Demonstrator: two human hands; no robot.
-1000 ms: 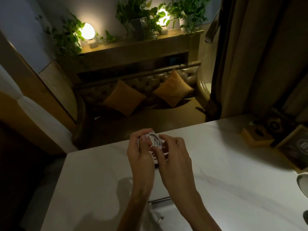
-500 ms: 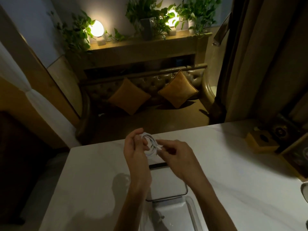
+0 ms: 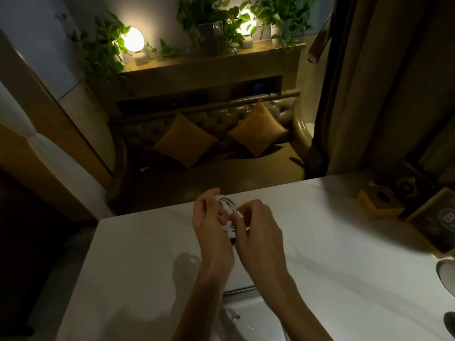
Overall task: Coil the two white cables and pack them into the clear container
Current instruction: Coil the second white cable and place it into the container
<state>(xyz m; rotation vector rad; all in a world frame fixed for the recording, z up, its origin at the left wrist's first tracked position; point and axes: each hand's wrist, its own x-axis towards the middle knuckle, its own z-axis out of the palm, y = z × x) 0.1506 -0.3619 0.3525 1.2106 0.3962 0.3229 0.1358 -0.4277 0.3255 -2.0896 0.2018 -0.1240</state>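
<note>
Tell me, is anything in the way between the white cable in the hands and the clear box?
Nothing visible blocks it. Both hands, left and right, hold the coiled white cable above the clear plastic container, which sits below the wrists.

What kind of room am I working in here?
Probably a dim lounge or cafe seating area: a tufted sofa with two orange cushions, a shelf of potted plants and globe lamps, and the white marble table.

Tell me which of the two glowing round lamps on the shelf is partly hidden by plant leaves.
The right lamp: leaves of the potted plants cross its globe. The left lamp shows its globe almost whole, with foliage only at its edges.
</note>
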